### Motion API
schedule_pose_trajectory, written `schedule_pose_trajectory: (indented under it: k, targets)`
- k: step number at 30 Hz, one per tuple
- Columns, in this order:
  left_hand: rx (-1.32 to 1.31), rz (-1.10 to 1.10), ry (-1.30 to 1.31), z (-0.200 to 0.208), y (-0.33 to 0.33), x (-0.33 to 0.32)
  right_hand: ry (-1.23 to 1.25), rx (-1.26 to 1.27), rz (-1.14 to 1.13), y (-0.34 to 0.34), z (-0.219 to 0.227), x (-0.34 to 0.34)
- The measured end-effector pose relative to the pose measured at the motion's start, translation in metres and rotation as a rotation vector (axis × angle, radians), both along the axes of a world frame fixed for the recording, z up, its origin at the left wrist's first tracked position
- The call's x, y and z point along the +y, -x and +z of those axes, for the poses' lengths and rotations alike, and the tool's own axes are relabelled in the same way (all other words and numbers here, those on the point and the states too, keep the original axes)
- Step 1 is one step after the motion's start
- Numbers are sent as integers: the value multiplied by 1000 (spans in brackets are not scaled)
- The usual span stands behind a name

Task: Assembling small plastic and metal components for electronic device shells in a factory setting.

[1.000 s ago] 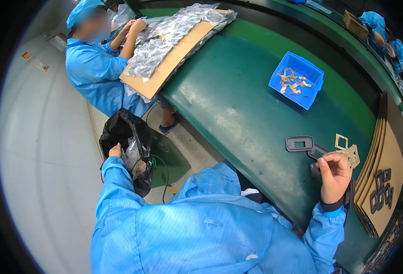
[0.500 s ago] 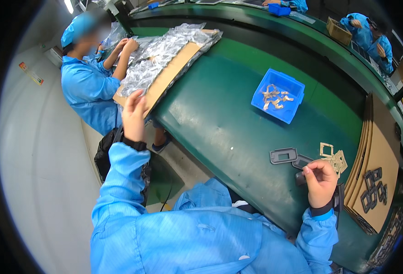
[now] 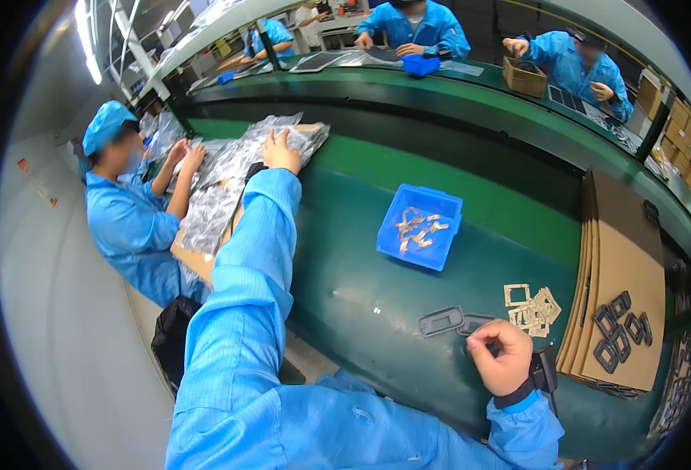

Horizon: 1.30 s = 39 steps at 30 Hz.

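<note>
My left hand reaches out to the far end of a pile of clear plastic bags on a cardboard sheet. Its fingers are spread over the bags, with nothing seen in them. On the green table at the right, my right hand is closed, thumb against curled fingers; what lies between them is hidden. Just beyond it are a grey rectangular plastic frame and a second grey frame, partly covered by the hand. Tan cut-out frame pieces lie in a loose heap beyond my right hand.
A blue bin with small copper-coloured strips stands mid-table. At right, stacked cardboard sheets carry several black frames. A co-worker handles bags at the left. Other people sit beyond the raised green ledge.
My left hand has moved forward and right, from the near edge of the cardboard to the far end of the bags. My right hand stays closed by the grey frames. The view has shifted.
</note>
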State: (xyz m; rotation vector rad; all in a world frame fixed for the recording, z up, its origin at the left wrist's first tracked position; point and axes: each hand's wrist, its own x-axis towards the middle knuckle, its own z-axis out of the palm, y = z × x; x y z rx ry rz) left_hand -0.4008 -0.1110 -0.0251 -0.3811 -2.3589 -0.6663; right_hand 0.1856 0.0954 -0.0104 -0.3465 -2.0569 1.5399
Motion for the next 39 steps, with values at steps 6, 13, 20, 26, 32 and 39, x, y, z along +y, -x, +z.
schedule_pose_trajectory:
  k: [6,13,20,26,32,39]
  targets:
    - [1,-92,280,5,47,30,-137,79,37,5,13,1]
    - [-128,-10,546,-3,65,32,-144,108,72,12,19,-1]
    - [129,-36,495,-20,59,34,-152,129,76,12,17,0]
    - [139,-136,437,18,0,17,-187,131,59,8,14,-3]
    - [56,-436,28,75,-125,-17,-165,109,30,6,13,-2]
    - [270,-971,625,45,-335,-61,-167,92,-25,5,10,6]
